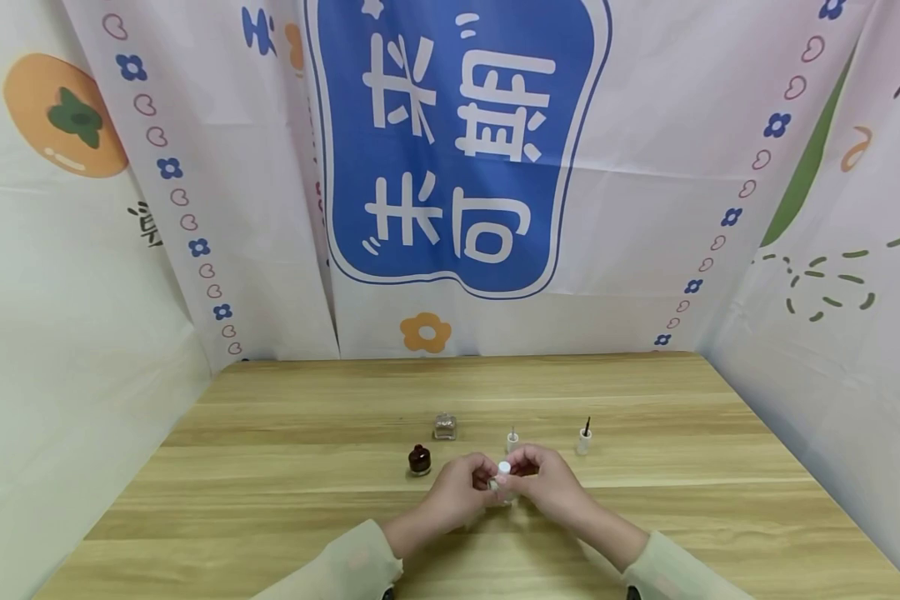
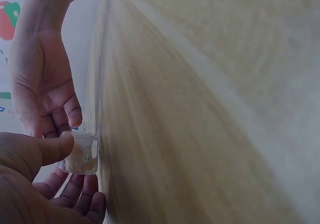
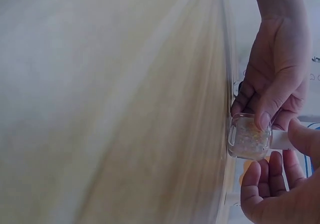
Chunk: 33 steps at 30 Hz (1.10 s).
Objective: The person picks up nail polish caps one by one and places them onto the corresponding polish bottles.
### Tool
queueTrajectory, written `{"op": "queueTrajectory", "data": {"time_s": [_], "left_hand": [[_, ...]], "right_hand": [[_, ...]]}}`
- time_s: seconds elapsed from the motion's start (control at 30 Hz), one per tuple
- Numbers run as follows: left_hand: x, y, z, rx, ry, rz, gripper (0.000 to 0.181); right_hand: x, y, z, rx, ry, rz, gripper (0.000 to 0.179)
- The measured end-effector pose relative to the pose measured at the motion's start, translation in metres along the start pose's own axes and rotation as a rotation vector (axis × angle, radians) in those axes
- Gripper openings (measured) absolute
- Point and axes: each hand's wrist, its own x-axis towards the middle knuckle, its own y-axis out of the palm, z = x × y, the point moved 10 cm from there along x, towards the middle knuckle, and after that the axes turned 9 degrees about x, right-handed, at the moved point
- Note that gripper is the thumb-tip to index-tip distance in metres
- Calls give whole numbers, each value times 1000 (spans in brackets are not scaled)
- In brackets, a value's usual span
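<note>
Near the front middle of the table, a small clear glass nail polish bottle (image 3: 248, 140) with pale glitter is between the two hands. My left hand (image 1: 457, 490) grips its glass body, the thumb (image 2: 55, 149) pressed on one face. The white cap (image 1: 504, 468) sits on the bottle's neck, and my right hand (image 1: 547, 479) pinches it between thumb and fingers. In the right wrist view the cap's far end is hidden behind the right thumb (image 3: 304, 139). The bottle's base is close over the tabletop.
A dark red polish bottle (image 1: 419, 461) stands uncapped left of the hands, with a clear glittery bottle (image 1: 445, 427) behind it. Two white brush caps stand brush-up: one cap (image 1: 513, 442) just beyond the hands, another cap (image 1: 585, 440) farther right. Printed cloth (image 1: 630, 317) walls the wooden table (image 1: 307, 467).
</note>
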Motion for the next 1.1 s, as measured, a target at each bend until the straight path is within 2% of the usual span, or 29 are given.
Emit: {"op": "queueTrajectory", "data": {"time_s": [0.57,0.83,1.1], "left_hand": [[-2,-3,3,29,6,-56,19],[-2,-4,2,65,25,-72,18],[-2,-4,3,64,25,-68,19]], "right_hand": [[-3,6,6,-94,-72,-103,19],[-5,8,10,-121,-74,-115,20],[-6,8,10,-143,-73,-122,21]]}}
